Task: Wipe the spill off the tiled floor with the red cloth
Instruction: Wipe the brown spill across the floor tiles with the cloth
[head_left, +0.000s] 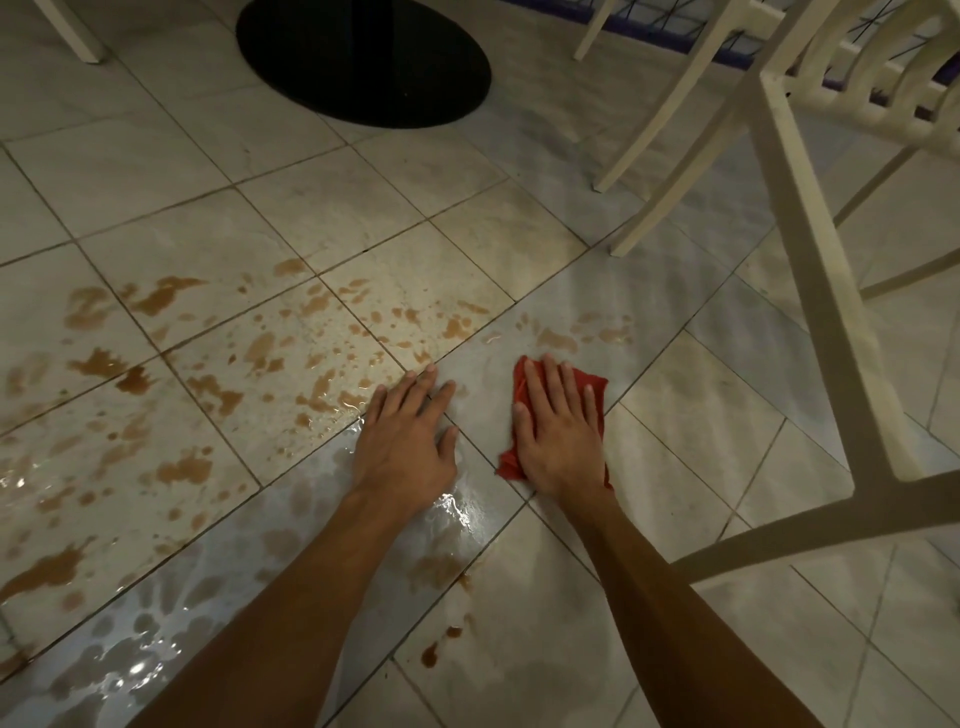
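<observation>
A brown liquid spill (270, 353) lies in blotches and streaks over the pale tiled floor (363, 197), mostly left of and beyond my hands, with wet glare patches nearer me. The red cloth (595, 387) lies flat on a tile under my right hand (558, 423), which presses it down with the fingers spread and pointing away from me. More brown drops (566, 338) sit just beyond the cloth. My left hand (408, 431) rests palm-down on the wet floor beside it, holding nothing.
A white plastic chair (810, 249) stands close on the right, its legs reaching down beside my right arm. A black round table base (363, 62) sits at the top middle. Another white leg (72, 31) shows at the top left.
</observation>
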